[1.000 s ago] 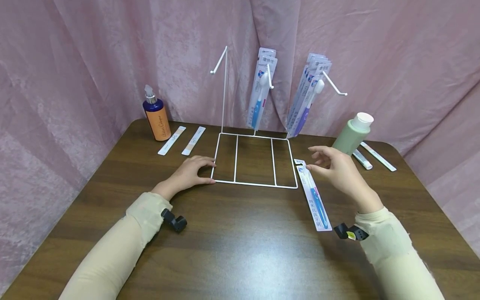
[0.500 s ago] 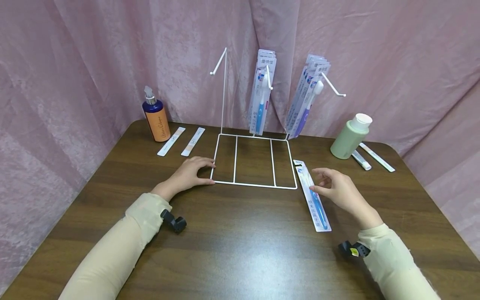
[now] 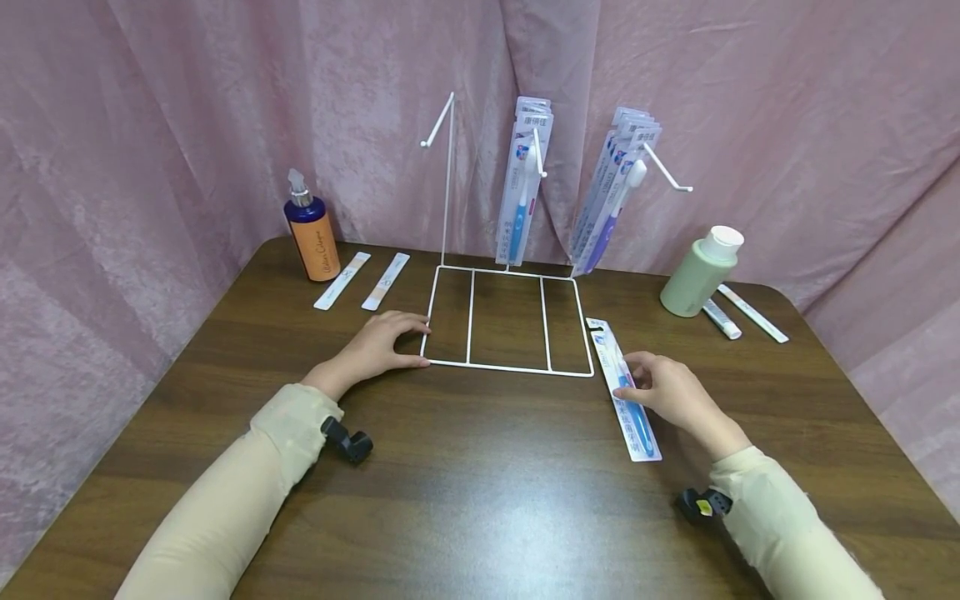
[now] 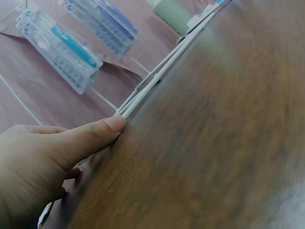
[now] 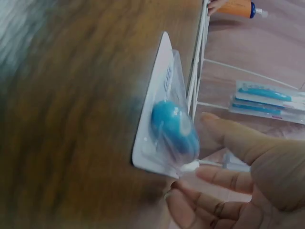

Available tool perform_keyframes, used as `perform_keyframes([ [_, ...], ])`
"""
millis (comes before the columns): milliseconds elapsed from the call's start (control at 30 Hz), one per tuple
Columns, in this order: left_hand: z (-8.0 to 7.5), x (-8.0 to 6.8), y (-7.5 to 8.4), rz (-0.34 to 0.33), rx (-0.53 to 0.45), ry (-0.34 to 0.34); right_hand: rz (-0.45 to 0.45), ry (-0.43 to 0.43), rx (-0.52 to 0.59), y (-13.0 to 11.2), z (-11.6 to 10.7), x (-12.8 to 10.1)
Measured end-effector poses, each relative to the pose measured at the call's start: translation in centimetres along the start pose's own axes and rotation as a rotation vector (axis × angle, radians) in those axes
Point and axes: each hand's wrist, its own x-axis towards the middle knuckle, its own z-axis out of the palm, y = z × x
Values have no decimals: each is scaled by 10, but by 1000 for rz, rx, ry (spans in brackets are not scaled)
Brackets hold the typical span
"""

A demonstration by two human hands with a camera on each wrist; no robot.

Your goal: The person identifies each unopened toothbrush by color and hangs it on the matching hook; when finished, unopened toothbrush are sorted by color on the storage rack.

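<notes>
A packaged blue toothbrush (image 3: 633,417) (image 5: 167,129) lies flat on the brown table, just right of a white wire rack (image 3: 510,367) (image 4: 157,81). My right hand (image 3: 645,383) (image 5: 198,152) is down on its middle, thumb on one side and curled fingers on the other. My left hand (image 3: 378,343) (image 4: 90,143) rests on the rack's front left corner, thumb straight against the wire. More toothbrush packs hang on the middle hook (image 3: 520,187) and on the right hook (image 3: 611,196). The left hook (image 3: 437,125) is bare.
An orange pump bottle (image 3: 313,237) and two flat sachets (image 3: 343,281) sit at the back left. A green bottle (image 3: 701,271) and two slim tubes (image 3: 723,318) sit at the back right. Pink curtain encloses the table.
My right hand has dropped from above the table onto the lying toothbrush pack and closed round it. The left hand and the rack have not moved.
</notes>
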Motion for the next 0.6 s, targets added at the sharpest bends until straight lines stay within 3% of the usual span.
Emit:
perform_keyframes([
  [233,-2,0,1,4,10,0,58,-26,-32,-4,6,5],
  [600,-3,-1,3,1,9,-8,134,-25,30,-7,7,1],
])
